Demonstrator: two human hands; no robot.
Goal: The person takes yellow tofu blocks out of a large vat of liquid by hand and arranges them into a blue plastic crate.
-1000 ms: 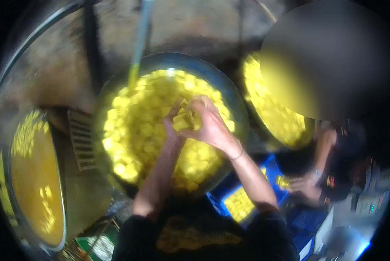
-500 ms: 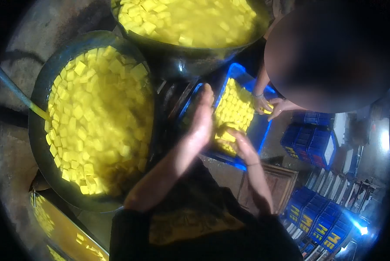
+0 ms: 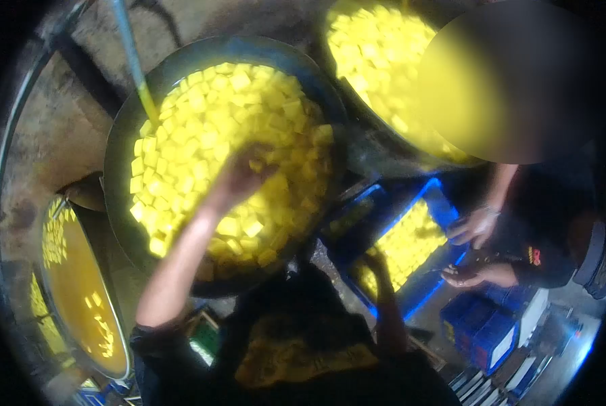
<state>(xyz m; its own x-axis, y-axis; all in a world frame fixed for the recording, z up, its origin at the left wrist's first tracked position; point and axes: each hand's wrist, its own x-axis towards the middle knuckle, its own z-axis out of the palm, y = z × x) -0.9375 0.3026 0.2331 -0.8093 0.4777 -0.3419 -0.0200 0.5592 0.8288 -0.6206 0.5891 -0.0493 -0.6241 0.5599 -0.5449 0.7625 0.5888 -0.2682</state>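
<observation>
Over the large dark wok (image 3: 124, 135), my left hand (image 3: 242, 179) reaches down among floating yellow tofu blocks (image 3: 201, 128). Its fingers curve, and a yellow patch shows between them and the thumb. Blur and shade hide whether it grips a block. Low over the near left side of a blue crate (image 3: 411, 311), my right hand (image 3: 377, 267) touches or hovers above packed yellow tofu (image 3: 411, 247). That hand is dark and blurred, so what its fingers hold cannot be made out.
A second wok of tofu (image 3: 384, 51) stands at upper right. A co-worker's hands (image 3: 479, 227) hover at the crate's right side. A blue-handled tool (image 3: 130, 54) leans in the near wok. A pan of orange-yellow liquid (image 3: 80, 298) sits lower left, stacked blue crates (image 3: 479, 331) lower right.
My left hand has moved from beside the crate to over the wok. My view has turned left. The co-worker's hands, earlier on a yellow block, are now apart. My right hand stays at the crate.
</observation>
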